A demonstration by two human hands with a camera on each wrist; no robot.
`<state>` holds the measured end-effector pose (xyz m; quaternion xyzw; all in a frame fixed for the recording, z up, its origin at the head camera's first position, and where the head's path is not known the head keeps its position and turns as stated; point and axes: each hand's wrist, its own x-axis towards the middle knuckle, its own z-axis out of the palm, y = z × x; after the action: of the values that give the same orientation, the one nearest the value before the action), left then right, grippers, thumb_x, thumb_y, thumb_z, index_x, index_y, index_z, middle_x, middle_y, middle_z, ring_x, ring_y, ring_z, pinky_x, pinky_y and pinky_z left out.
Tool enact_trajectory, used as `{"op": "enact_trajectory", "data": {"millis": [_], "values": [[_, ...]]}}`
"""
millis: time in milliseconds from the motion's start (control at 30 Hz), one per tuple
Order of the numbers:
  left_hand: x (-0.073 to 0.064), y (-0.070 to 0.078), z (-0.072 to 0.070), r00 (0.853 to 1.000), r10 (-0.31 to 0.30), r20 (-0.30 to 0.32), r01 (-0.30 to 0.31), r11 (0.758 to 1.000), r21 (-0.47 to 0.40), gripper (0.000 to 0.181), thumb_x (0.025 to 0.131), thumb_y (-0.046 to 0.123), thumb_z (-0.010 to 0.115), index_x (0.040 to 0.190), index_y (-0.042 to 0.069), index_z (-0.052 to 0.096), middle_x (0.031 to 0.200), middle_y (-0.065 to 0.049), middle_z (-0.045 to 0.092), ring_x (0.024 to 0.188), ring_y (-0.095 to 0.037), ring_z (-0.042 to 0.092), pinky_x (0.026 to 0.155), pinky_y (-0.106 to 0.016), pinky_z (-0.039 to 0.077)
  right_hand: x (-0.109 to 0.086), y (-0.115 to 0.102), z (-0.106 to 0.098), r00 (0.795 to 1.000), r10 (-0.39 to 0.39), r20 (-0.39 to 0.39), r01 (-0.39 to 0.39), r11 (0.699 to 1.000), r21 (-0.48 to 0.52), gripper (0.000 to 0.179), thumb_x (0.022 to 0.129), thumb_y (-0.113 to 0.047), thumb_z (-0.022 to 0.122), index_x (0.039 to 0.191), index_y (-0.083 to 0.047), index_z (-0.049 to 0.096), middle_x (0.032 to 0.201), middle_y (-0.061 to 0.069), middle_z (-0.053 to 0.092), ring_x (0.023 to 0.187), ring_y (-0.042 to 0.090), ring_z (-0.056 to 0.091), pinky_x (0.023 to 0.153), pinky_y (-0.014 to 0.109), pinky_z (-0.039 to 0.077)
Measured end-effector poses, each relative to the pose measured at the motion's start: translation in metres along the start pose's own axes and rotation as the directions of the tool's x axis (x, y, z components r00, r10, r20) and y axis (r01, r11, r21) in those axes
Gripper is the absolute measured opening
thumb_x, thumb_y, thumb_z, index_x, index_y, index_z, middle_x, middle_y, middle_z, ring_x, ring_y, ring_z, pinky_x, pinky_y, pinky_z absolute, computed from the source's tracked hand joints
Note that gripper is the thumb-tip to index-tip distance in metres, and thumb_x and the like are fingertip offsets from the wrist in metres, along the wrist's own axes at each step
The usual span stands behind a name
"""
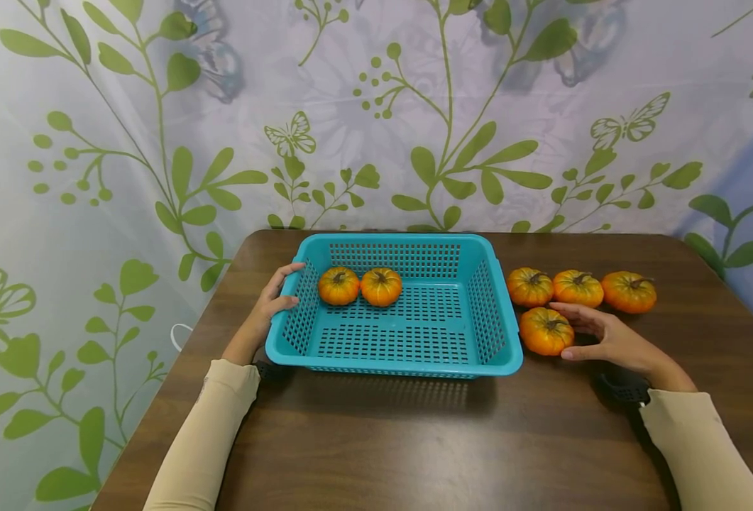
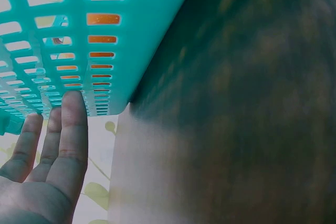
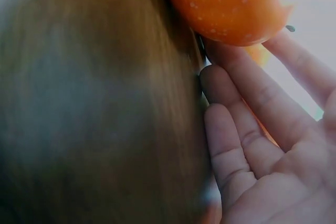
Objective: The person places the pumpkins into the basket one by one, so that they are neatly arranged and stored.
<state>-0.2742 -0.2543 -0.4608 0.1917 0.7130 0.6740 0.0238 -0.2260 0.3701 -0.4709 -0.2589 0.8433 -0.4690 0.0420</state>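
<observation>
Head view: a turquoise basket [image 1: 395,367] stands on a brown table [image 1: 376,447] before a leaf-patterned cloth [image 1: 472,92]. The left hand [image 1: 267,306], unclenched, rests its fingertips on the basket's left rim; the left wrist view shows its straight fingers [image 2: 72,135] at the perforated outer wall. The right hand [image 1: 612,342] grasps the nearest pumpkin [image 1: 542,333] between thumb and fingers, on the table just beside the basket's right side; how firmly cannot be told. Three further pumpkins [image 1: 578,291] form a row behind it. Two paired pumpkins [image 1: 339,289] sit inside the basket, toward its left end.
</observation>
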Motion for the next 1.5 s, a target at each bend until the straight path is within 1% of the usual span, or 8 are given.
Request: {"op": "enact_trajectory", "data": {"millis": [100,267,533,667,833,1100,1300,1500], "values": [[0.000,0.001,0.000,1.000,0.001,-0.001,-0.001,1.000,0.000,0.070,0.094,0.005,0.047,0.161,-0.003,0.029,0.169,-0.029,0.028,0.139,-0.053,0.042,0.097,-0.029,0.054,0.001,0.000,0.000,1.000,-0.003,0.003,0.003,1.000,-0.015,0.074,0.087,0.009,0.080,0.154,0.008,0.049,0.146,-0.033,0.052,0.123,-0.014,0.053,0.096,0.009,0.043],[-0.001,0.003,0.001,1.000,-0.001,-0.004,0.001,1.000,0.003,0.069,0.095,0.007,0.047,0.161,-0.002,0.029,0.169,-0.029,0.029,0.139,-0.053,0.042,0.097,-0.029,0.054,0.001,0.001,0.000,1.000,0.004,-0.001,-0.004,1.000,-0.004,0.069,0.088,0.011,0.078,0.151,0.013,0.049,0.142,-0.034,0.054,0.122,-0.013,0.053,0.096,0.009,0.043],[0.000,0.001,0.001,1.000,0.004,-0.013,-0.003,0.999,0.041,0.071,0.092,0.007,0.049,0.160,-0.003,0.030,0.166,-0.033,0.031,0.136,-0.056,0.045,0.095,-0.028,0.054,0.000,0.002,-0.001,1.000,0.015,-0.011,-0.015,1.000,-0.010,0.068,0.086,0.011,0.080,0.148,0.009,0.053,0.139,-0.033,0.055,0.119,-0.010,0.054,0.094,0.011,0.044],[0.000,0.000,0.001,1.000,0.004,-0.016,-0.003,0.999,0.033,0.073,0.091,0.006,0.050,0.161,-0.003,0.031,0.167,-0.033,0.031,0.136,-0.055,0.045,0.095,-0.027,0.054,0.000,0.000,-0.001,1.000,0.019,-0.011,-0.020,0.999,-0.031,0.070,0.086,0.009,0.081,0.150,0.007,0.054,0.140,-0.034,0.054,0.119,-0.011,0.054,0.094,0.011,0.044],[-0.001,0.002,0.002,1.000,0.015,-0.012,-0.015,1.000,0.019,0.072,0.092,0.005,0.050,0.161,-0.004,0.030,0.166,-0.033,0.032,0.136,-0.053,0.046,0.096,-0.028,0.055,0.000,-0.002,-0.001,1.000,0.021,-0.010,-0.021,0.998,-0.055,0.071,0.086,0.007,0.082,0.151,0.007,0.054,0.140,-0.035,0.054,0.119,-0.011,0.054,0.093,0.012,0.046],[0.001,0.003,0.003,1.000,0.013,-0.014,-0.013,1.000,0.011,0.070,0.093,0.005,0.049,0.160,-0.005,0.030,0.167,-0.032,0.032,0.136,-0.049,0.046,0.096,-0.028,0.054,-0.001,-0.002,-0.001,1.000,0.024,-0.016,-0.025,0.999,-0.043,0.069,0.086,0.007,0.082,0.149,0.009,0.053,0.138,-0.034,0.055,0.118,-0.010,0.055,0.093,0.011,0.045],[0.000,0.004,0.004,1.000,0.013,-0.013,-0.013,1.000,0.024,0.069,0.093,0.006,0.049,0.160,-0.004,0.030,0.165,-0.033,0.033,0.135,-0.052,0.047,0.095,-0.028,0.055,0.000,-0.006,-0.001,0.999,0.034,-0.020,-0.035,0.999,-0.033,0.068,0.088,0.007,0.081,0.149,0.009,0.053,0.138,-0.033,0.056,0.119,-0.012,0.054,0.093,0.012,0.045],[0.000,0.003,0.003,1.000,0.013,-0.010,-0.013,1.000,0.012,0.069,0.093,0.006,0.049,0.159,-0.002,0.032,0.166,-0.033,0.032,0.136,-0.053,0.046,0.096,-0.029,0.055,0.002,-0.015,-0.003,0.998,0.053,-0.037,-0.054,0.999,-0.007,0.066,0.089,0.008,0.079,0.149,0.011,0.051,0.136,-0.033,0.057,0.120,-0.014,0.055,0.093,0.009,0.045]]}}
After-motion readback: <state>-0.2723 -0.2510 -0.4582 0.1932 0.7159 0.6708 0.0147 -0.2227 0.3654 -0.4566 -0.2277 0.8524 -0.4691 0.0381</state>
